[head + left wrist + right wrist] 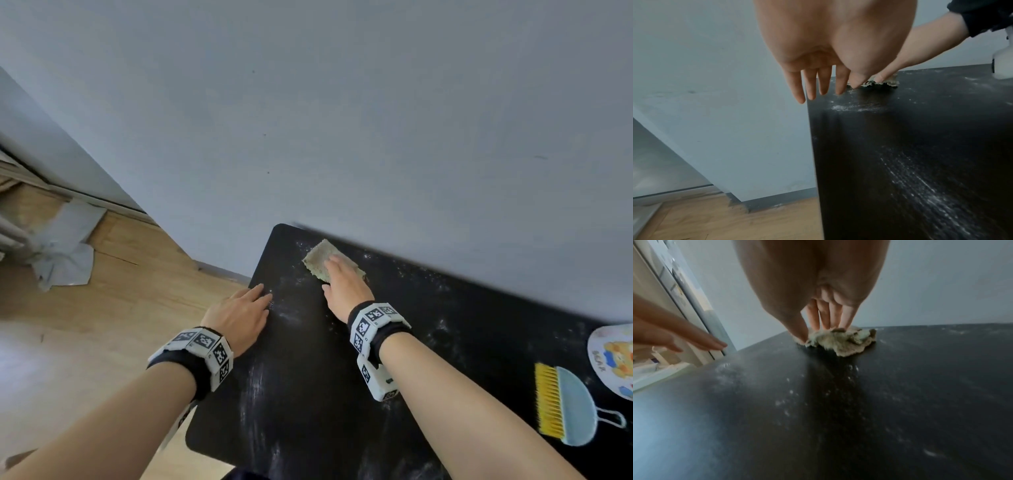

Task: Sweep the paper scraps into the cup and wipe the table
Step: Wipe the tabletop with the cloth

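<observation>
A beige-green cloth lies on the black table near its far left corner, by the wall. My right hand presses flat on the cloth with straight fingers; the right wrist view shows the fingers on the crumpled cloth. My left hand rests open at the table's left edge, fingers straight and partly past the edge. White dusty streaks cover the tabletop. No paper scraps are visible.
A small blue brush with yellow bristles lies on the table at the right, beside a round printed object that may be the cup. The grey wall borders the table's far side. Wooden floor lies to the left.
</observation>
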Demonstrator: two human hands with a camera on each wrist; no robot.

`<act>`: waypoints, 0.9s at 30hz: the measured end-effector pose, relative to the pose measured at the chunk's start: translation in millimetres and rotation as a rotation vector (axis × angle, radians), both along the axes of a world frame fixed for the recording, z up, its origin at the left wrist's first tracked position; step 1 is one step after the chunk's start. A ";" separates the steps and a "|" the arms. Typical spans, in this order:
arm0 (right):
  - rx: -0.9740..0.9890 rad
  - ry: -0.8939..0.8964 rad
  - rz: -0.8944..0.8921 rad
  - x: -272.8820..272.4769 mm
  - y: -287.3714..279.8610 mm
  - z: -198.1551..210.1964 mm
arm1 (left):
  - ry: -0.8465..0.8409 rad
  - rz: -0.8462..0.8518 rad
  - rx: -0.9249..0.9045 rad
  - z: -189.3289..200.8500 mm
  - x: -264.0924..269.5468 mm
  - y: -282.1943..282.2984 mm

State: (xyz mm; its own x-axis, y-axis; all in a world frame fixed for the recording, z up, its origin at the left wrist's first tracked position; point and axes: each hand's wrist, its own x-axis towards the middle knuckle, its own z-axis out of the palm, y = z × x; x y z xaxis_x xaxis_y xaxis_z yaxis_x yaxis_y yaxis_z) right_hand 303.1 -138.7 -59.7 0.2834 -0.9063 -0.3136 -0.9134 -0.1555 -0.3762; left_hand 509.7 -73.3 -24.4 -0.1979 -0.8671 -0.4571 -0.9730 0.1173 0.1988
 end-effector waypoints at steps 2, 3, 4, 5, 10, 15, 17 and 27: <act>-0.042 0.008 0.055 -4.4 -2.9 -9.0 | 0.000 0.015 -0.005 -2.9 1.7 -3.5; -0.039 0.019 0.072 -6.3 -5.4 -11.4 | 0.002 0.025 -0.009 -3.7 2.2 -4.3; -0.018 0.027 0.077 -7.4 -7.5 -12.5 | 0.006 0.033 -0.009 -3.9 2.6 -3.9; 0.008 0.026 0.072 -7.4 -9.1 -14.7 | 0.009 0.043 -0.004 -4.1 3.5 -2.4; -0.005 0.016 0.038 16.5 -0.9 -21.8 | 0.031 0.086 0.036 -6.5 16.1 11.0; -0.018 -0.059 0.341 77.9 39.4 -25.4 | 0.064 0.156 -0.002 -4.1 28.8 23.7; -0.046 -0.059 0.387 87.6 40.3 -27.3 | 0.054 0.159 -0.008 -3.5 31.8 27.4; -0.047 0.140 0.012 -12.6 -6.6 -9.2 | 0.057 0.157 -0.001 -7.0 24.3 34.5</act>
